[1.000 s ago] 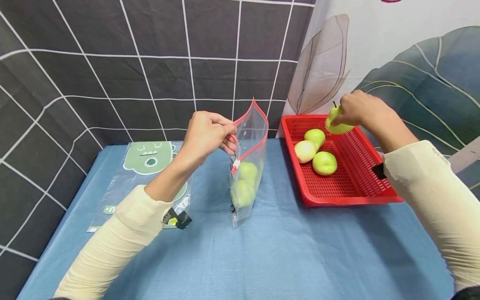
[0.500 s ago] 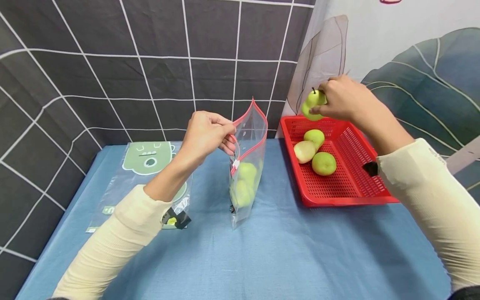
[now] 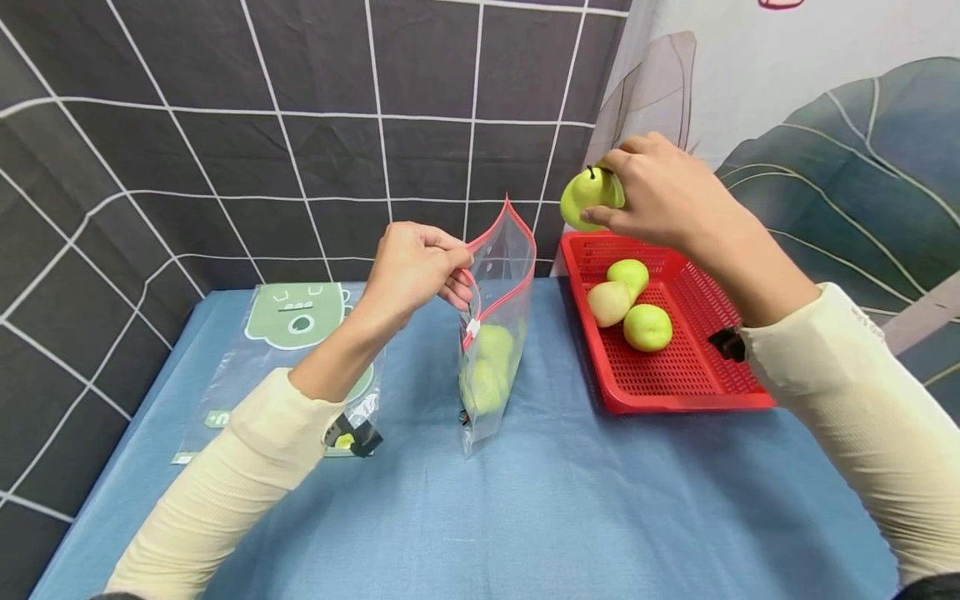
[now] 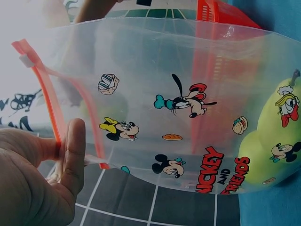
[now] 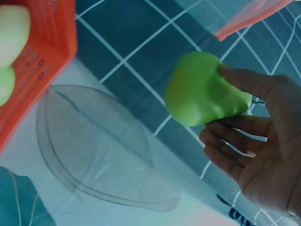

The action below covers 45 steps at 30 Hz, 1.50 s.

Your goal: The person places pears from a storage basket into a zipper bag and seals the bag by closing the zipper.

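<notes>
My left hand [image 3: 420, 271] pinches the red zip edge of a clear zip bag [image 3: 517, 308], which stands upright with its mouth spread apart. Green pears [image 4: 263, 141] lie in the bottom of this bag, and cartoon figures are printed on its side. Up in the air, right of the bag's mouth, my right hand [image 3: 660, 196] holds a green pear [image 3: 588, 198] between thumb and fingers, stem upward. In the right wrist view the thumb lies on one side of the pear [image 5: 202, 92] and the fingertips on the other. Below that hand is a red basket [image 3: 622, 398].
Three green fruits [image 3: 648, 327] sit in the left part of the basket. A flat plastic bag with a green cartoon print [image 3: 296, 312] lies at the left on the blue cloth [image 3: 480, 525]. Behind the table hangs a dark gridded cloth [image 3: 315, 150].
My right hand has lifted the pear up out of the basket and carried it left toward the bag. My left hand and the bag have stayed in place.
</notes>
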{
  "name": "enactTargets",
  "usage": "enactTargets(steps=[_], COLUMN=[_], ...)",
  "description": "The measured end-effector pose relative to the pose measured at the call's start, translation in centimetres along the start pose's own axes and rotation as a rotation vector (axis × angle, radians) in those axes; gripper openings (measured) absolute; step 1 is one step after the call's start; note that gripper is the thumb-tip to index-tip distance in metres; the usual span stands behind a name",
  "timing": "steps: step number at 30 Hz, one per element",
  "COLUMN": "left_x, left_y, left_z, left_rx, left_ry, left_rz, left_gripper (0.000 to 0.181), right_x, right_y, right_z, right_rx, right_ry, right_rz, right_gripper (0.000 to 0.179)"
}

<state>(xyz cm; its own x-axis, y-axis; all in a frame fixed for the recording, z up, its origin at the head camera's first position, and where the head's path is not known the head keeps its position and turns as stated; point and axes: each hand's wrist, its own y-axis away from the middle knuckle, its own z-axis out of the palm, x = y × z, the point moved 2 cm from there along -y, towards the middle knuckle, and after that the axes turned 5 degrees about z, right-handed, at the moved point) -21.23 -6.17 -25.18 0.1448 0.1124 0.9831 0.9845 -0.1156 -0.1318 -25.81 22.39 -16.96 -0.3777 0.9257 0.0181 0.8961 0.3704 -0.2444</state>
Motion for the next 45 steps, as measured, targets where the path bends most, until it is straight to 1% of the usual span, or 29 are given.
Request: enactTargets(steps=[7,15,18,20,24,28,31,37,45], left_x=[0.0,0.0,0.0,0.1,0.1,0.1,0.0,0.0,0.0], left_y=[0.1,0.0,0.0,0.1,0.0,-0.1,-0.1,0.0,0.0], left_z=[0.0,0.1,0.1,0.1,0.2,0.1,0.1,0.0,-0.2], left_rx=[-0.001,-0.003,-0.001,0.000,-0.003,-0.004,-0.002,0.007,0.011], left_ry=[-0.002,0.006,0.003,-0.001,-0.005,-0.012,-0.016,-0.023,-0.027], left_rz=[-0.003,-0.006,-0.005,-0.004,-0.003,0.001,0.000,-0.004,-0.004], left_gripper=[0.021,0.021,0.021,0.020,0.021,0.022,0.020,0.017,0.018], right_x=[-2.0,-4.2,-5.1,-5.6,-6.7,-7.5,-7.8,-7.8,-8.0], right_y=[0.6,1.3,1.7,1.9,2.2,2.5,2.6,2.9,2.8], right_z=[-0.9,-1.9,-2.1,-2.2,-2.0,-1.5,-1.1,-0.5,0.0], right_rx=[0.080,0.120,0.154,0.176,0.188,0.166,0.134,0.062,-0.009], right_ry=[-0.050,-0.129,-0.170,-0.198,-0.241,-0.270,-0.273,-0.262,-0.229], right_rz=[-0.049,-0.097,-0.139,-0.181,-0.250,-0.294,-0.301,-0.263,-0.228], right_gripper=[0.062,0.064,0.063,0.059,0.053,0.052,0.051,0.053,0.056])
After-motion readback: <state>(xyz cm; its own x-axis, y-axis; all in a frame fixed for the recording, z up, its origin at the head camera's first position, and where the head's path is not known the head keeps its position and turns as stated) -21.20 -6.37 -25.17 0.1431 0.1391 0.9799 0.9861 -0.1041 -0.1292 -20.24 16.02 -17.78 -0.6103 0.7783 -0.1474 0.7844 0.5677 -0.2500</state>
